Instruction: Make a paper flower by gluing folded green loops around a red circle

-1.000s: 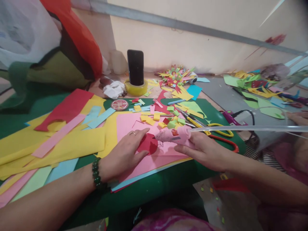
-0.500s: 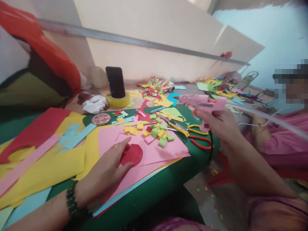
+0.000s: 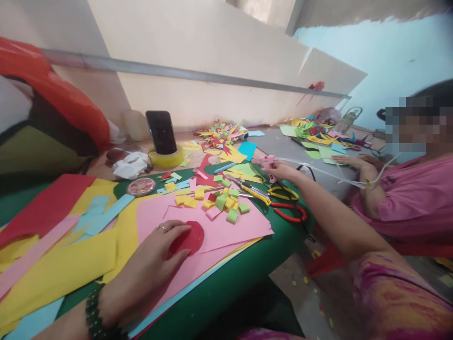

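Note:
My left hand (image 3: pixel 161 248) rests on pink paper (image 3: pixel 233 233), its thumb and fingers curved around the edges of a red paper circle (image 3: pixel 195 237) and holding it flat. Part of the circle is hidden under the fingers. My right arm is stretched out to the far right edge of the green surface. There my right hand (image 3: pixel 283 171) is closed on a pink glue gun (image 3: pixel 266 162), partly covered by the fingers. Small folded paper strips (image 3: pixel 221 202) in green, yellow and pink lie just beyond the circle.
Red-handled scissors (image 3: pixel 292 215) and a yellow craft knife (image 3: pixel 256 192) lie right of the strips. A phone (image 3: pixel 161 132) stands in a yellow tape roll (image 3: pixel 166 158). Paper sheets (image 3: pixel 71 257) cover the left side. A person in a pink shirt (image 3: pixel 399 198) sits at right.
My right hand has carried the glue gun away from me, lower and to the left in view, toward the far table edge. My left hand stays at the red circle. The view has shifted slightly.

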Available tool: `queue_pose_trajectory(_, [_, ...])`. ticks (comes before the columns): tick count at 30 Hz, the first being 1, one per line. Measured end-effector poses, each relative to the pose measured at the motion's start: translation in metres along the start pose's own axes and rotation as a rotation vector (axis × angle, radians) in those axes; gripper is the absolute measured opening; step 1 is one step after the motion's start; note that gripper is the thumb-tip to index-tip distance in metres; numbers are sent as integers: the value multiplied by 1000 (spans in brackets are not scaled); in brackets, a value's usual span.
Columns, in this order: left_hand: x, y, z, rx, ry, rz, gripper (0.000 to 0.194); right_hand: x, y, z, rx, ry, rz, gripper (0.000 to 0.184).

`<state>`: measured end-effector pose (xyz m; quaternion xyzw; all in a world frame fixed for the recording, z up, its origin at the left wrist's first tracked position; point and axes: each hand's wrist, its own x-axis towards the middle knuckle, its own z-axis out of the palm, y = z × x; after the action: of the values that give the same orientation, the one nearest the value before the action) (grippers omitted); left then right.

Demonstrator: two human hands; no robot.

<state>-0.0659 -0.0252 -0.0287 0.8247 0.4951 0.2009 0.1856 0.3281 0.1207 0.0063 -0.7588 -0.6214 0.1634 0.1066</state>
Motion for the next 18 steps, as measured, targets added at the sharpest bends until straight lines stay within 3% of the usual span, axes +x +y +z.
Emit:
queue_pose_trajectory(5, [2, 7, -4, -13, -36, -17, 37, -9, 16, 0, 19, 14, -66, 35])
queue_pose_trajectory(8, [3, 9, -6, -25, -39, -16, 36, -31, 17, -3, -144, 128, -15, 44])
queue_pose_trajectory(11, [2, 9, -6, -31, -36, -12, 32, -64, 4, -4, -263, 236, 2, 39])
queue_pose_trajectory(14, [1, 8, -4, -28, -17, -15, 31, -104, -19, -3, -148, 270, -175, 31])
queue_pose_trajectory(18, [-1, 6, -3, -9, -8, -12, 33, -156, -44, -11, 56, 395, -422, 33])
